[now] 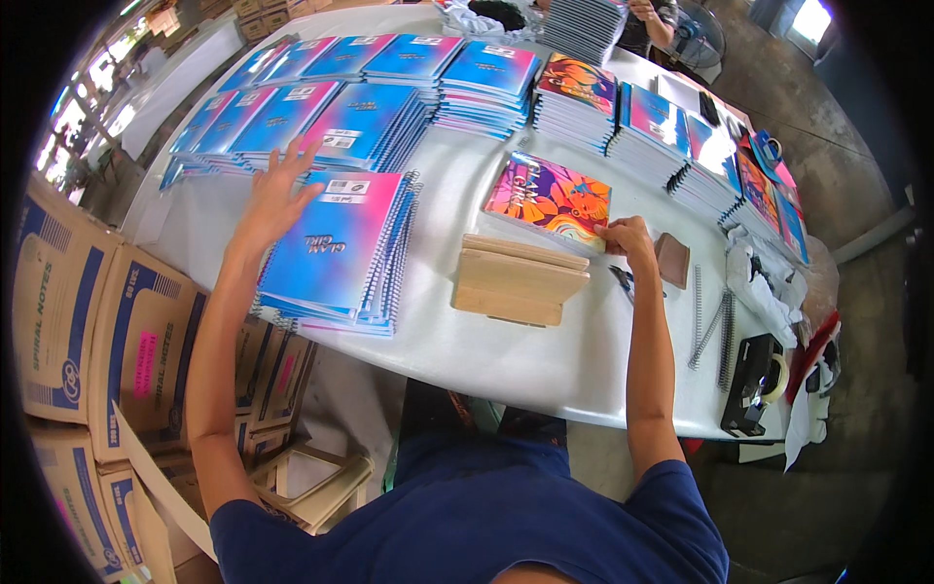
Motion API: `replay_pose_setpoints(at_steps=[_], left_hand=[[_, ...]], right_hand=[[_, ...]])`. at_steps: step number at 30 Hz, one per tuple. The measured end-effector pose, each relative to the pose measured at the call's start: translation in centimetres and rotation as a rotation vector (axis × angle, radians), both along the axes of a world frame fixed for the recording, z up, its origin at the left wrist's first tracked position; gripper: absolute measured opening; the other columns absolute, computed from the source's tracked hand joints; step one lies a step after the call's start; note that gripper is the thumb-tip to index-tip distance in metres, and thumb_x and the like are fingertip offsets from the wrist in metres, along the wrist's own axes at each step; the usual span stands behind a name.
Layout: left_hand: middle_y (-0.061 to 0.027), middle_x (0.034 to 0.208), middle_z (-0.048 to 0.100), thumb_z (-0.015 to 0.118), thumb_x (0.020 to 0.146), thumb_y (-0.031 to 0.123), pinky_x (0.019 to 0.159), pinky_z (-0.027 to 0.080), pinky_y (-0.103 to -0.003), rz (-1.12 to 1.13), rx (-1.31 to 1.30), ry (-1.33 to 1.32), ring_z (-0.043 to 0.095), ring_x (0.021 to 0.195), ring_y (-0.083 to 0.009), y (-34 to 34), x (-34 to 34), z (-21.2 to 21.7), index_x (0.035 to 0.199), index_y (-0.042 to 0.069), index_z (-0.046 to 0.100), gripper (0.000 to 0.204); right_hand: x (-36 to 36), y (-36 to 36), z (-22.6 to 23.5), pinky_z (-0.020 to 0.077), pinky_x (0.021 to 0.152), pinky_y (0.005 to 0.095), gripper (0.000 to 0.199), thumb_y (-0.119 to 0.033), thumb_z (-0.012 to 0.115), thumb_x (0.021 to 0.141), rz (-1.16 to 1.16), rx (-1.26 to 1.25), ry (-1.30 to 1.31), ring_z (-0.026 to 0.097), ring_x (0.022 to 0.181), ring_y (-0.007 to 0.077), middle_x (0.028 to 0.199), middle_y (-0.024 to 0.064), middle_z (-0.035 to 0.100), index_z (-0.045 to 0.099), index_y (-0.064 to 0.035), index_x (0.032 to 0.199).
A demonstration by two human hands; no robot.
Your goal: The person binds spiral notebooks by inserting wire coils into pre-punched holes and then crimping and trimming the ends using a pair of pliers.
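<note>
Both arms bare from short dark-blue sleeves, extended forward from the lower edge of the view. Left arm stretched long toward the far left, elbow nearly straight, wrist bent back slightly. Left hand (275, 193) open, palm down, fingers (292, 156) spread wide and pointing away from the body, thumb angled out to the right. Right arm runs almost straight up the view, forearm vertical, wrist flexed. Right hand (628, 240) curled, knuckles up, fingers (608, 234) drawn together and bent inward to the left in a pinch-like closure.
</note>
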State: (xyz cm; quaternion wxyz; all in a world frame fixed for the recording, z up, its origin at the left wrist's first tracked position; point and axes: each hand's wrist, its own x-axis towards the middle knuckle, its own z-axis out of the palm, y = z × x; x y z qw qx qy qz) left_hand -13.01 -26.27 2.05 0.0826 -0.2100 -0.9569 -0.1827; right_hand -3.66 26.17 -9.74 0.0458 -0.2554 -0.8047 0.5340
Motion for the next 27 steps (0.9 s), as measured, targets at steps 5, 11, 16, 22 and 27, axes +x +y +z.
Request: replay_pose_setpoints(at_steps=[5,11,16,22,27], left_hand=[[-0.0145,0.155,0.024,0.069,0.084,0.016,0.115,0.021,-0.044,-0.222,0.168,0.087,0.020,0.144,-0.0346,8.9,3.3,1.8,0.147,0.021,0.034,0.072],[-0.0259,0.155,0.010,0.070,0.085,0.016,0.116,0.019,-0.038,-0.203,0.615,-0.006,0.011,0.145,-0.0351,17.4,5.0,0.0,0.150,0.003,0.017,0.084],[-0.0083,0.124,0.057,0.060,0.095,0.020,0.095,0.040,-0.027,-0.456,1.005,-0.557,0.052,0.109,-0.0133,17.7,4.9,-0.5,0.131,0.000,0.050,0.043],[-0.0038,0.115,0.060,0.057,0.097,0.022,0.088,0.044,-0.025,-0.564,0.987,-0.596,0.056,0.096,-0.0097,17.3,7.1,-4.0,0.135,0.002,0.048,0.044],[-0.0124,0.141,0.042,0.072,0.084,0.038,0.103,0.036,-0.033,-0.414,1.221,-0.509,0.043,0.127,-0.0213,18.0,9.4,-9.6,0.152,0.008,0.016,0.093]], right_hand=[[-0.3,0.2,0.6,0.0501,0.057,0.0294,0.024,-0.012,0.079,0.073,-0.091,0.478,0.051,0.062,0.063,0.0152,0.069,0.0090,0.065,0.062,0.0036,0.072],[4.6,-4.4,6.7,0.0376,0.055,0.0219,0.016,-0.002,0.073,0.079,-0.022,0.165,0.620,0.050,0.063,0.0051,0.068,-0.0003,0.058,0.057,-0.0019,0.077],[9.5,-6.8,6.4,0.0349,0.055,0.0195,0.012,-0.002,0.072,0.083,0.084,-0.142,0.827,0.046,0.063,0.0010,0.073,-0.0023,0.061,0.061,-0.0036,0.085],[11.2,-7.7,2.8,0.0488,0.078,0.0266,0.020,0.006,0.065,0.084,0.160,-0.179,0.671,0.062,0.084,0.0103,0.093,0.0044,0.068,0.061,0.0009,0.104],[11.8,-10.2,1.3,0.0426,0.098,0.0361,0.049,0.015,0.058,0.081,0.360,0.005,0.539,0.056,0.115,0.0246,0.122,0.0148,0.059,0.045,0.0007,0.126]])
